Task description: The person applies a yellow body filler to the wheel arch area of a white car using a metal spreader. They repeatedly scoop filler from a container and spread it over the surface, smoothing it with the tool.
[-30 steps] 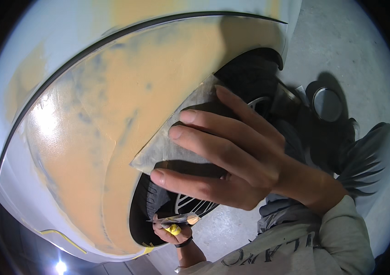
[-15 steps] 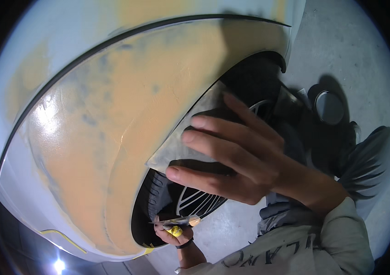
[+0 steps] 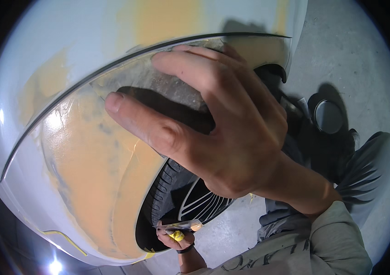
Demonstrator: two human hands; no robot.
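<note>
My right hand (image 3: 218, 114) grips a flat metal spreader (image 3: 176, 87), its fingers spread over the blade, which lies on the upper part of a white car panel (image 3: 94, 160) coated in patchy tan filler, beside a dark curved seam (image 3: 124, 58). Low in the view, my left hand (image 3: 172, 240) holds a thin blade with a wooden end (image 3: 196, 227) and a yellow object (image 3: 177, 235) that I cannot make out, near the wheel arch edge.
A tyre and spoked wheel (image 3: 195, 206) sit in the dark arch. On the grey concrete floor (image 3: 341, 50) to the right stands a round metal can (image 3: 328, 117). My bent leg (image 3: 364, 169) is at the right. A bright lamp (image 3: 55, 266) shines at lower left.
My right hand and the spreader have moved up and left from the arch edge to the panel's seam. My left hand has barely moved, sitting slightly lower in the view.
</note>
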